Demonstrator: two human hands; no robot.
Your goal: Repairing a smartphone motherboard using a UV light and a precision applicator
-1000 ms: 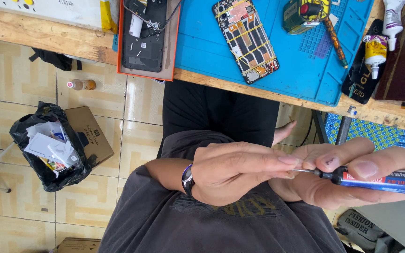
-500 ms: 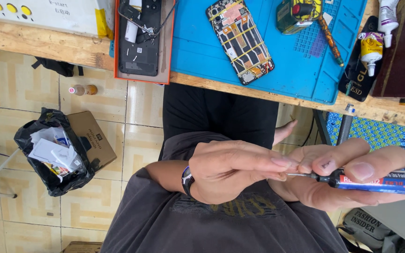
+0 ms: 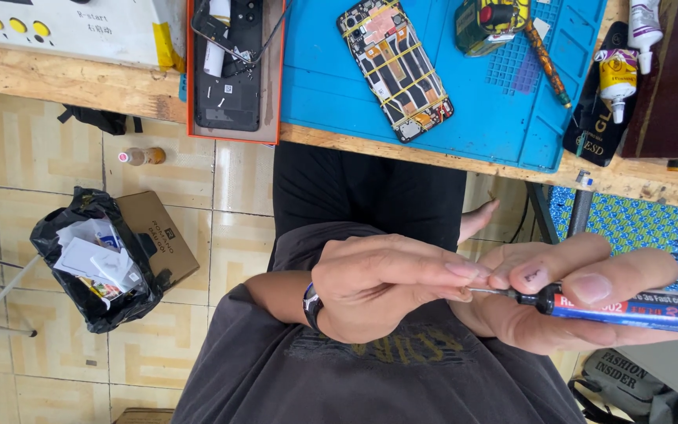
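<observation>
Glue tube (image 3: 629, 308) lies level – nozzle toward left hand (image 3: 386, 286), right hand (image 3: 559, 302) gripping.

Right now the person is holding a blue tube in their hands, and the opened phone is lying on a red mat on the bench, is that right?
Not quite. The head view shows the opened phone lying on a blue mat, not a red one. The rest holds: the hands, left hand and right hand, hold the blue tube.
</observation>
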